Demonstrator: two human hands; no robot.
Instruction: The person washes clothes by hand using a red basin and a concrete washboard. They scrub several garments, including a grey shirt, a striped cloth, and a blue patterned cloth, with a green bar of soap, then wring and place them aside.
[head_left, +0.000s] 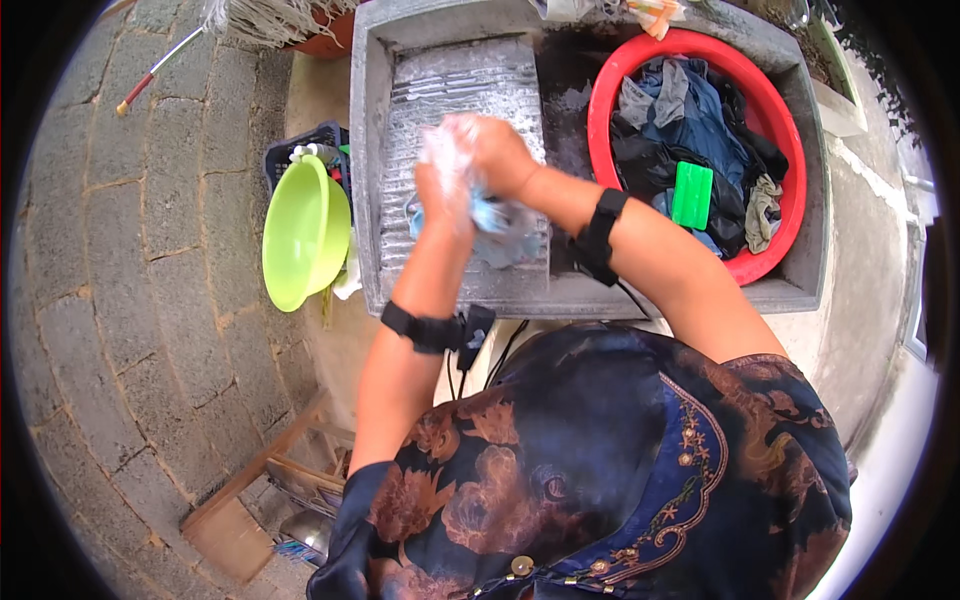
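Observation:
Above the ridged stone washboard (465, 75) of a concrete laundry sink, my left hand (442, 180) and my right hand (499, 154) are pressed together on a wet, light-blue cloth (506, 232). White suds cover the fingers, which are blurred. Part of the cloth hangs below the hands over the ridges. To the right, a red plastic tub (791, 195) stands in the sink's other basin, holding dark, blue and grey clothes (697, 112). A bright green block (691, 196), perhaps laundry soap, lies on the clothes.
A lime-green plastic basin (296, 232) leans outside the sink's left wall, beside a dark plastic crate (289, 150). A mop head (262, 19) is at the top left. Cloths hang over the far rim. At the lower left stands a wooden frame (247, 472) on the paving.

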